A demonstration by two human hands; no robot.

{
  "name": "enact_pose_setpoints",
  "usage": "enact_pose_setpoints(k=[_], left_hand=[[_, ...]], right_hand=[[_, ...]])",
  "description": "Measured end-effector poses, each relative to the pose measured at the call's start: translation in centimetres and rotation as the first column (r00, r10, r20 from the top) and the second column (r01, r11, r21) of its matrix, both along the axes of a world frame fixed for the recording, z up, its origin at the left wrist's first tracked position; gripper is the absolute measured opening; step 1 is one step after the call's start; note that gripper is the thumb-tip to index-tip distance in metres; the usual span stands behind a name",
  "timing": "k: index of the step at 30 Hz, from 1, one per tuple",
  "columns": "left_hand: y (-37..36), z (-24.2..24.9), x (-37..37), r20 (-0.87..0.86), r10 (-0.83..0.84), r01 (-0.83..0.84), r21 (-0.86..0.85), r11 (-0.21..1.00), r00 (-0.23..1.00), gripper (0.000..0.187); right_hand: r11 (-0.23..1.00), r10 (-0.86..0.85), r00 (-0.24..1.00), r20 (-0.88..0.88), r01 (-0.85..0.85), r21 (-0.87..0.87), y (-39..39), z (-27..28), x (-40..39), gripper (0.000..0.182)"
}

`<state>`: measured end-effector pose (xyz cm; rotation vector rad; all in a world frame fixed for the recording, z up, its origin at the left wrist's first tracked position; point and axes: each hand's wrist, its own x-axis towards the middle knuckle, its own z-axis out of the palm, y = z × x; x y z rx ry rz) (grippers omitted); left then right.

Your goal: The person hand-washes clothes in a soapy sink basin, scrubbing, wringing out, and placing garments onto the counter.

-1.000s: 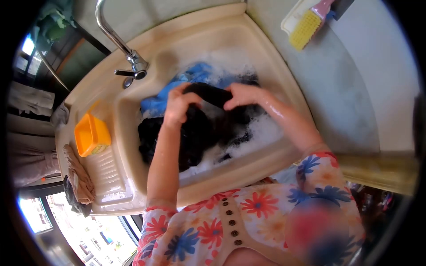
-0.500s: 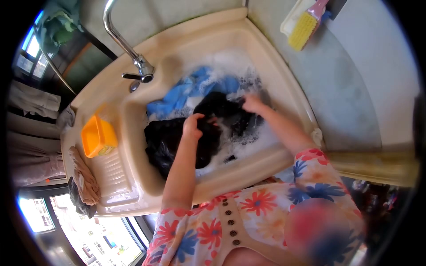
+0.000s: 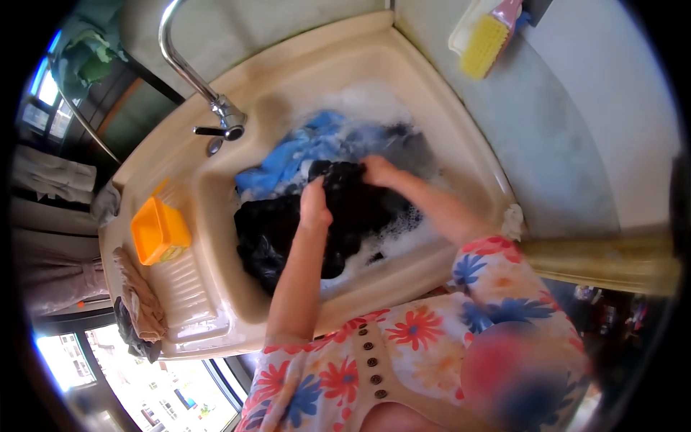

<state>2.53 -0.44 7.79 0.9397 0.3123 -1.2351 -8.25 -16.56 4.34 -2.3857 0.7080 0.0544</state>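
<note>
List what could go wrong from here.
Soapy and wet, the black cloth could slip from the left hand or right hand. Its dye might stain the blue cloth soaking close by. The brown cloth, draped at the sink's edge, could slide off.

The left hand and right hand grip black cloth in the sudsy sink. Blue cloth lies beside it.
</note>
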Motion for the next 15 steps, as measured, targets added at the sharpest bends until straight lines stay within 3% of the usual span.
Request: enact_pose_setpoints(k=[2,3,4,5,6,8,9,10,12,13,14,15], left_hand=[[-0.5,-2.2,0.0,0.004,0.108,-0.107,0.079,0.991,0.994,0.021],[0.4,0.5,-0.2,0.058,-0.043,0.033,0.172,0.985,0.997,0.021],[0.4,0.4,-0.2,0.054,-0.029,0.019,0.17,0.985,0.998,0.022],[0.2,0.1,0.0,0.054,-0.018,0.009,0.169,0.986,0.998,0.022],[0.0,-0.4,0.0,0.052,-0.011,0.002,0.166,0.986,0.999,0.022],[-0.5,-1.7,-0.1,0.027,-0.046,0.043,0.106,0.993,0.999,0.026],[-0.6,-1.7,0.0,0.0,-0.076,0.076,0.089,0.993,0.997,0.027],[-0.6,-1.7,0.1,-0.024,-0.108,0.109,0.072,0.991,0.994,0.028],[-0.3,-1.5,0.3,-0.064,-0.097,0.096,-0.024,0.995,0.993,0.035],[-0.3,-1.4,0.3,-0.087,-0.091,0.085,-0.075,0.994,0.992,0.039],[-0.3,-0.5,0.0,-0.106,-0.112,0.105,-0.069,0.992,0.988,0.041],[-0.4,1.4,-0.6,-0.128,-0.134,0.126,-0.063,0.99,0.983,0.043]], right_hand=[[0.979,-0.016,1.0,0.015,0.012,0.203,-2.1,2.9,-2.9,0.026],[0.924,-0.233,0.97,0.063,0.201,0.324,-3.8,2.1,-4.4,0.028],[0.817,-0.445,0.891,0.092,0.362,0.448,-5.8,0.3,-5.2,0.031],[0.789,-0.556,0.797,0.234,0.419,0.448,-7.8,-5.3,-5.8,0.037],[0.816,-0.577,0.798,0.174,0.574,0.069,-4.7,-2.1,-5.1,0.04],[0.966,-0.228,0.973,0.029,0.23,-0.116,-0.8,-0.8,-5.0,0.04],[0.997,0.079,0.982,-0.169,-0.079,0.01,-1.4,0.7,-5.0,0.041],[0.998,0.064,0.968,-0.242,-0.065,0.007,-2.1,2.3,-5.5,0.038],[0.961,-0.276,0.961,-0.006,0.276,0.005,-3.9,3.7,-5.9,0.034],[0.922,-0.359,0.907,0.22,0.381,-0.068,-3.6,2.6,-4.9,0.032],[0.959,-0.274,0.927,0.257,0.282,0.007,-2.0,3.1,-3.4,0.027],[0.998,-0.055,0.909,0.412,0.052,0.02,0.3,2.9,-2.0,0.024]])
